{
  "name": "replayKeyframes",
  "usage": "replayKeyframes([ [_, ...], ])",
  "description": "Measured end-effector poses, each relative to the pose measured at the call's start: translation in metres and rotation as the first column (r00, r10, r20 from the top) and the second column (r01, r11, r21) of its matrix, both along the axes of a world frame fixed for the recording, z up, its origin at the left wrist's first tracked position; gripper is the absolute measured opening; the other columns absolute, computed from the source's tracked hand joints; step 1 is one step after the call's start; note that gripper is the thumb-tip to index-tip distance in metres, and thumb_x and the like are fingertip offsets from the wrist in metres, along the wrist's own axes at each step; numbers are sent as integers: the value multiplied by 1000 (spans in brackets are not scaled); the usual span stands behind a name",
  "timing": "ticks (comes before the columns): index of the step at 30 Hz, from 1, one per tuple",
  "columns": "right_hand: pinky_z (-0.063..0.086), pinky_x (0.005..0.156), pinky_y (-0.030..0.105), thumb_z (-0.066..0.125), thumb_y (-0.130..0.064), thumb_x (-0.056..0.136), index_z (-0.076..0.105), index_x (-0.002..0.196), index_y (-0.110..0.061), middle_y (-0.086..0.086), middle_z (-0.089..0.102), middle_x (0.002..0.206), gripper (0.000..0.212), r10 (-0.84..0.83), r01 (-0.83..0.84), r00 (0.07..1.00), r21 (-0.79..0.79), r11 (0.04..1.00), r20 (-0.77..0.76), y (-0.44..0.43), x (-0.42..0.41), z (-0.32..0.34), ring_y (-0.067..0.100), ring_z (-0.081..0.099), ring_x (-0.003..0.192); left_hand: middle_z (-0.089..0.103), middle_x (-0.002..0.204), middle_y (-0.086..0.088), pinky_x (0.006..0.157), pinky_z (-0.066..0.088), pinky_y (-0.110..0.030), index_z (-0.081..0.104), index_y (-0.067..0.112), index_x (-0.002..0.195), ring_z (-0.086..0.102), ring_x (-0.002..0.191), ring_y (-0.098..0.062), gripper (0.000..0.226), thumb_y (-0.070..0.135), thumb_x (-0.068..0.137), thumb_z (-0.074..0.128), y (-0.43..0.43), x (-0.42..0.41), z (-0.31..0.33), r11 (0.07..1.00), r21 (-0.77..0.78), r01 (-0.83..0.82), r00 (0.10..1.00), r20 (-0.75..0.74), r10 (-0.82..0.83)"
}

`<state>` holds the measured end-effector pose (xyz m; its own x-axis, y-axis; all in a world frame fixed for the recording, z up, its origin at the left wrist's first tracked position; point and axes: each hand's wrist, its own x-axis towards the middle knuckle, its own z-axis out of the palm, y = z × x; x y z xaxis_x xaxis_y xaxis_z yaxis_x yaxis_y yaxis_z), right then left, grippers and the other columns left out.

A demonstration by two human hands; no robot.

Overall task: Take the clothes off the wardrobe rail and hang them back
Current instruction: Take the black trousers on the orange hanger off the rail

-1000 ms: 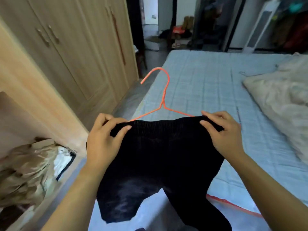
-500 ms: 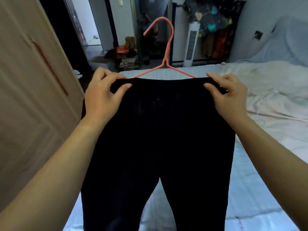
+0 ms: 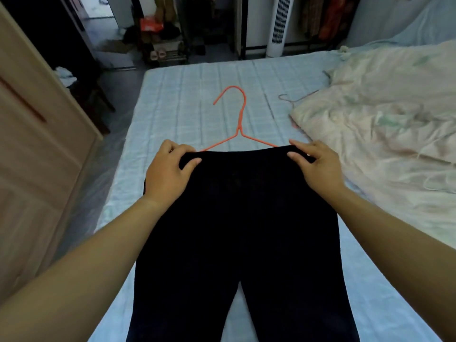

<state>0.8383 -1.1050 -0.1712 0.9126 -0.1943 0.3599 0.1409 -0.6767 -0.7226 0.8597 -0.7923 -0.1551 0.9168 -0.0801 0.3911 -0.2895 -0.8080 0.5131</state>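
Observation:
Black trousers (image 3: 241,230) hang from an orange wire hanger (image 3: 238,124) over the bed, legs dropping toward the bottom edge. My left hand (image 3: 167,174) pinches the left end of the waistband together with the hanger's shoulder. My right hand (image 3: 313,166) pinches the right end the same way. The hanger's hook points away from me above the blue mattress (image 3: 187,99); its lower bar is hidden inside the trousers.
A crumpled pale quilt (image 3: 385,134) covers the bed's right side, with a grey wire hanger (image 3: 293,99) at its edge. Wooden wardrobe doors (image 3: 32,144) stand at left. A shoe rack (image 3: 162,38) and a white tower fan (image 3: 278,25) stand beyond the bed.
The trousers and hanger, lifted upright half a second ago, have come down lower over the bed. My view has tipped down again. Both hands keep the same grip.

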Motion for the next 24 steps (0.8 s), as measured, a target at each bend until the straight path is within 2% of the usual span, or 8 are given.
replayKeyframes([
  [3,36,73,3,66,-30,84,66,115,-27,-2,59,86,31,6,-5,998,6,1000,-60,-2,44,-66,0,52,73,40,97,9,68,37,-25,65,22,104,46,81,-6,23,37,87,62,-2,38,-64,999,34,-22,998,-55,24],
  [8,35,72,0,69,-28,83,67,113,-25,-3,58,88,30,-31,36,989,34,999,-145,-1,99,-160,5,52,76,39,99,10,65,40,-27,65,22,105,51,82,-12,24,39,88,60,-9,90,-160,995,71,-63,985,-158,73],
  [10,35,71,1,69,-29,83,67,113,-25,-1,60,90,31,-45,54,982,43,998,-181,-4,118,-191,6,53,77,43,101,5,68,43,-31,65,19,106,54,87,-18,26,37,88,61,-16,110,-188,992,96,-78,980,-173,94],
  [14,40,78,22,65,-35,85,60,123,-27,2,61,103,40,-65,47,943,-63,997,-327,-13,145,-244,19,58,91,49,126,-9,87,43,-46,57,20,124,52,111,-30,39,38,89,58,-26,135,-242,970,232,-73,970,-209,123],
  [16,42,88,35,62,-37,87,52,132,-23,9,53,125,49,-89,-24,905,-259,965,-416,-10,146,-267,28,52,111,44,138,-11,96,38,-55,50,24,132,43,125,-32,46,44,91,49,-30,126,-274,943,332,-9,965,-244,95],
  [18,40,94,45,56,-41,89,50,133,-18,14,46,136,50,-60,-103,926,-403,909,-373,3,134,-285,33,45,122,42,143,-9,103,30,-59,48,29,134,39,131,-30,49,49,91,34,-34,110,-302,915,399,61,954,-292,64],
  [21,37,101,53,35,-50,89,52,130,-18,13,45,138,55,12,-161,941,-413,896,-340,24,112,-299,31,43,126,40,146,-8,107,23,-58,46,29,137,34,136,-29,51,47,94,26,-32,99,-324,905,416,93,951,-306,42],
  [24,27,108,54,28,-51,90,51,131,-22,8,44,140,55,-3,-168,934,-445,880,-358,28,100,-311,26,40,130,39,147,-7,106,23,-55,46,29,137,33,137,-28,50,45,94,28,-29,100,-334,906,416,77,960,-275,44],
])
